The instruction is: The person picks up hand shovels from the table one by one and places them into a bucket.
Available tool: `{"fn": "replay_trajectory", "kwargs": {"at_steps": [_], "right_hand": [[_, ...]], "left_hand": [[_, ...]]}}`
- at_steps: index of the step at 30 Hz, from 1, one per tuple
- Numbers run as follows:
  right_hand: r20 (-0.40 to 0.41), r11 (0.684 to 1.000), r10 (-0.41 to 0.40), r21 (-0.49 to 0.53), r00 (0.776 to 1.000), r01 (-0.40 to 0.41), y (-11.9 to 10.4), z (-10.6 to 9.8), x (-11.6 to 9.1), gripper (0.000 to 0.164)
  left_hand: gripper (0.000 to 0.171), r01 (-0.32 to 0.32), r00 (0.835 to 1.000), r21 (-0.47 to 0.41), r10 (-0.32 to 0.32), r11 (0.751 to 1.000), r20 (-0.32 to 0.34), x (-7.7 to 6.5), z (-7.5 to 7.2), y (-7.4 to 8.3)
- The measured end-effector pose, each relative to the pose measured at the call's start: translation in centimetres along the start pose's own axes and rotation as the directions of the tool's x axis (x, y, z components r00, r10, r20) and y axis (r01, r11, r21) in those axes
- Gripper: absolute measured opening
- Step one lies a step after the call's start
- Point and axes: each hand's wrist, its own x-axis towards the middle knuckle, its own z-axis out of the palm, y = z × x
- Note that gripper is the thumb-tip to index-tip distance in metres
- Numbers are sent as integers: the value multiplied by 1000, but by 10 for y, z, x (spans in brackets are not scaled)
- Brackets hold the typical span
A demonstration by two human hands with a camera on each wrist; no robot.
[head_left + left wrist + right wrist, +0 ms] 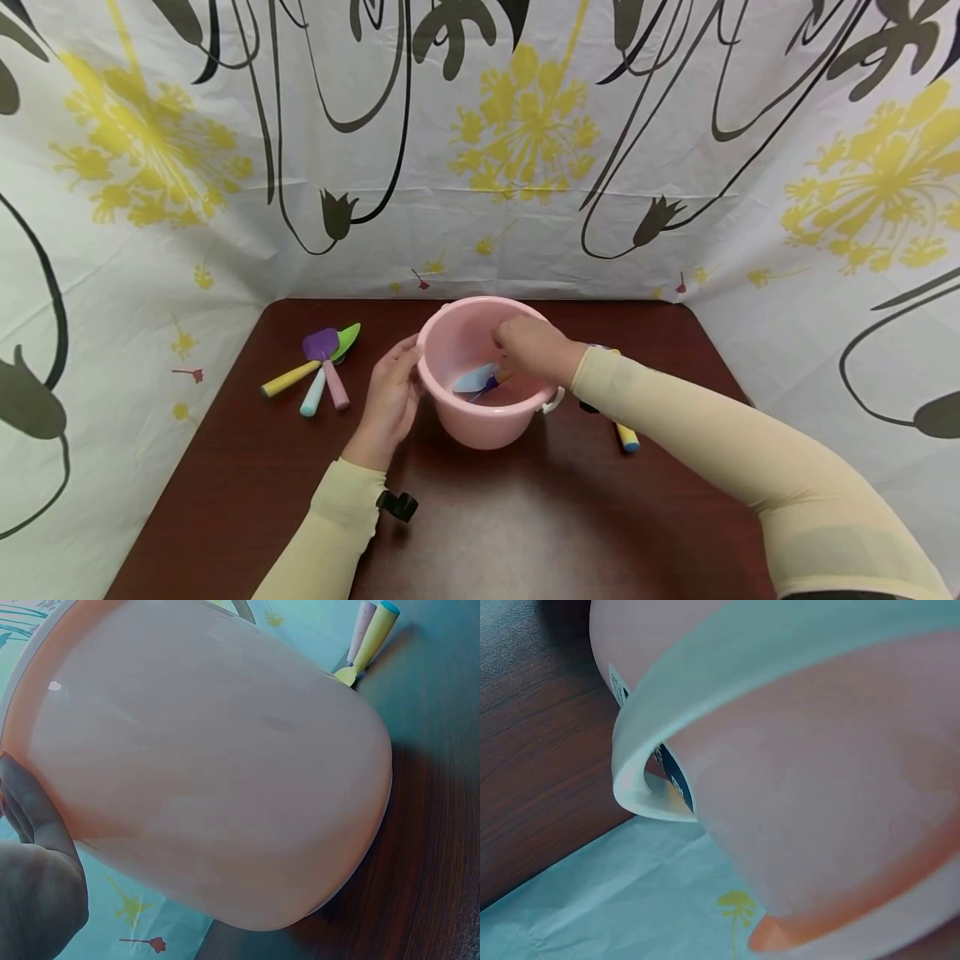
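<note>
Tool in bucket: The orange-handled tool (505,377) lies inside the pink bucket (483,428), its purple-blue end toward the bucket's left and its handle just below your right hand (534,346).
Tool axis: The long axis runs from lower left up to the right, so the handle end points toward your right hand.
Nearer hand: Your right hand is the nearer one; your left hand (392,392) is outside the bucket wall.
Right hand: It reaches over the right side of the rim with its fingers bent downward. The fingertips are hidden; you cannot tell from these views whether they grip the handle.
Left hand: Its thumb and fingers hold the rim on the left, beside the opening.
Second piece inside: A light-blue blade (475,379) rests in the bucket, left of the purple-blue end. Its handle cannot be made out.
Bucket: It stands on the dark table (480,533) between your hands, mouth upward; the white handle (712,682) shows along its side.
Left group: Well clear of the bucket, a purple shovel (321,343) with a pink grip lies across a green blade (348,337). A yellow handle (291,378) and a light-blue handle (313,393) fan out toward you.
Right side: A blue-tipped yellow handle (626,436) protrudes from beneath your right sleeve (675,408).
Surround: A flower-printed cloth (465,242) hangs behind the table.
</note>
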Motion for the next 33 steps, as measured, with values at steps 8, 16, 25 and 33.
{"fn": "replay_trajectory", "kwargs": {"at_steps": [8, 16, 25, 33], "right_hand": [[-173, 979, 103, 192, 980, -69, 9, -22, -18, 8], [-373, 915, 310, 367, 875, -168, 30, -42, -69, 13], [-267, 799, 541, 459, 797, -389, 53, -19, -131, 34], [-90, 726, 640, 397, 763, -562, 73, 38, -170, 46]], "left_hand": [[39, 10, 1000, 19, -10, 1000, 0, 1, 0, 0], [40, 14, 1000, 30, -14, 999, -4, 1, -1, 0], [39, 38, 999, 47, -37, 998, -18, -5, -6, -1], [39, 12, 1000, 30, -12, 999, 9, -4, -2, -1]]}}
